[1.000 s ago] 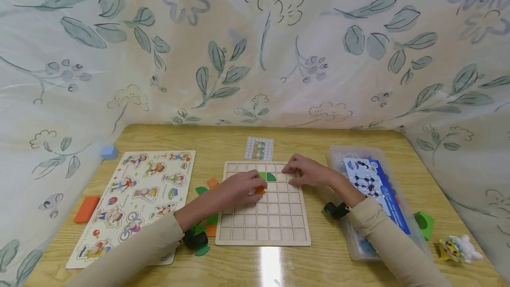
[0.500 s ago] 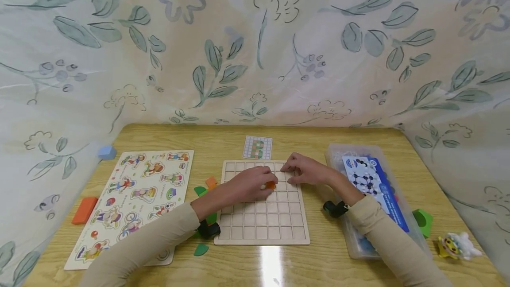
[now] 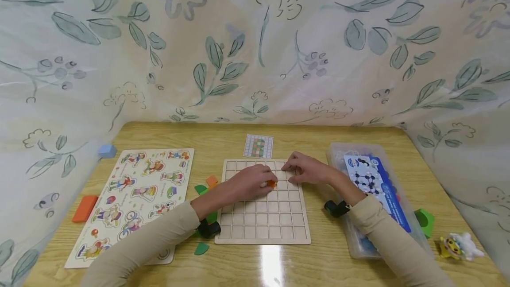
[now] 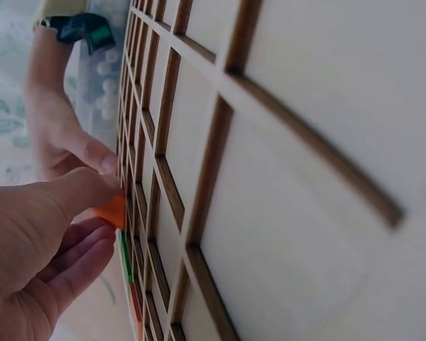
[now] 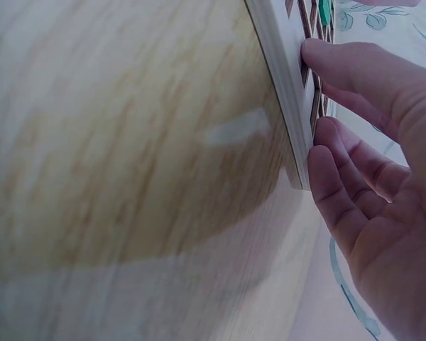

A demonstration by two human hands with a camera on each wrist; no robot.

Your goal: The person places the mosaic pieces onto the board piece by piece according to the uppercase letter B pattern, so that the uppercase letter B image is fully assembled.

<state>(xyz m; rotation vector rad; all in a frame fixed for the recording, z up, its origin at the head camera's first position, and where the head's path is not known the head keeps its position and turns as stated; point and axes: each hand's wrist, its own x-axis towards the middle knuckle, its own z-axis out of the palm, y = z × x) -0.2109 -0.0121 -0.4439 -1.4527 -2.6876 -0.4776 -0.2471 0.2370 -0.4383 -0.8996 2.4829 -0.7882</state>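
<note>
The left hand (image 3: 255, 184) pinches a small orange tile (image 4: 112, 210) between thumb and fingers, over the upper middle of a pale wooden grid board (image 3: 263, 233). In the left wrist view the tile's edge meets the grid, and a green piece (image 4: 125, 254) lies in the board below it. Most of the placed pieces are hidden behind the left hand in the head view. The right hand (image 3: 308, 169) rests at the board's far right corner, its thumb and fingertips touching the board, fingers loosely bent.
Behind the board lies a pattern card (image 3: 258, 146). Green tiles (image 3: 201, 248) and orange tiles (image 3: 212, 181) lie left of it, beside a picture puzzle board (image 3: 135, 207). At right are a clear plastic box (image 3: 356, 247), a green block (image 3: 424, 223) and a small toy (image 3: 452, 247).
The left hand has shifted right and slightly forward across the board with the orange tile, covering the green pieces seen earlier. Over the last half second it holds still. The right hand stays put.
</note>
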